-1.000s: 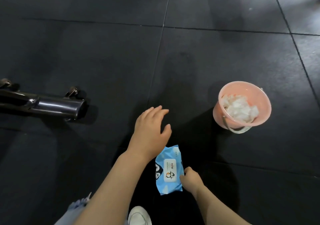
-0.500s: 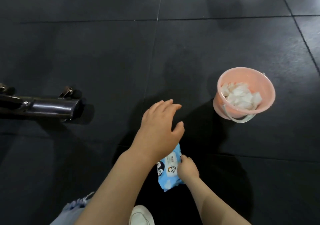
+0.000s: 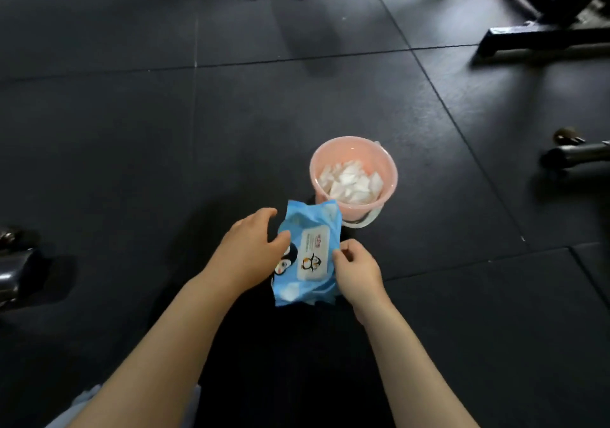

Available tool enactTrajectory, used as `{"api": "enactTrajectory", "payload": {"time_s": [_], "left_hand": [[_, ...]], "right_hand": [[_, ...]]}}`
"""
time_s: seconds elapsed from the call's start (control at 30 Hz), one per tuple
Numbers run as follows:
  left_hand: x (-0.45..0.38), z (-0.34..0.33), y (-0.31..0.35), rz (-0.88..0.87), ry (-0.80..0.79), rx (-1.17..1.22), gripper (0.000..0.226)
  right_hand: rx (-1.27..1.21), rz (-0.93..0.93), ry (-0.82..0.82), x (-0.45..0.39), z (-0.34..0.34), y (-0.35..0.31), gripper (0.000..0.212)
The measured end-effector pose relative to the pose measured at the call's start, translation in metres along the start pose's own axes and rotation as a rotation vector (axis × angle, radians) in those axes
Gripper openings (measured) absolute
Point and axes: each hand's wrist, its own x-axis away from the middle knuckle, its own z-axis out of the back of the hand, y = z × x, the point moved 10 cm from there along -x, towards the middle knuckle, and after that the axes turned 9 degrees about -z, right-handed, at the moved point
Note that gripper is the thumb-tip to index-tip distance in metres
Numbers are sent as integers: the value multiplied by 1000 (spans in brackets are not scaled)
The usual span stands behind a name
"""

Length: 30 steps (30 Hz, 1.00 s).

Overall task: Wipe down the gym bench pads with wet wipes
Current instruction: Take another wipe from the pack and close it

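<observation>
Head view, looking down at a dark rubber-tiled floor (image 3: pixel 132 163). At the far left edge a black metal bar end (image 3: pixel 15 270) of some gym gear lies on the floor, well apart from the hands. Next comes the left hand (image 3: pixel 251 252), reaching in from the lower left with its fingers loosely curved and slightly apart; the thumb tip touches the left side of the wet wipes pack (image 3: pixel 308 256), though whether the other fingers reach behind it cannot be told. The pack is light blue with penguin drawings and a white flap label on its face, and it sits between the two hands, near the middle of the frame and slightly below it; its far end overlaps the near rim of the bucket in this view. The right hand (image 3: pixel 356 269) holds the pack's right edge, fingers curled together with the tips pinching at the edge beside the white flap. Just beyond the pack stands a pink bucket (image 3: pixel 389 170) on the floor, with crumpled white wipes (image 3: pixel 350 181) inside and a pale handle hanging down its near side. At the top right sits the black frame of a bench (image 3: pixel 541 31), and at the right edge another dark bar end (image 3: pixel 574 155) rests on the floor.
</observation>
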Motion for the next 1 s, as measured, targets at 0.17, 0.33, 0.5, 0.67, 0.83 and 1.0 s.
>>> {"api": "enactTrajectory", "payload": {"time_s": [0.17,0.33,0.5,0.67,0.83,1.0], "left_hand": [[-18,-50,30,246,8,659,70],[-25,-90,81,158,-70,939,36],[-17,-108,114,58,-109,990,15],[0,-121,142,-23,-55,997,13],[19,-117,167,-103,23,1026,10],[46,-78,203,-180,83,1008,10]], "right_hand": [[-353,-11,20,39,67,2,15],[-455,5,129,59,128,8,17],[-256,-17,337,79,170,34,8],[-45,119,496,99,194,21,20],[34,137,419,111,190,16,49],[-51,179,449,144,208,-18,42]]}}
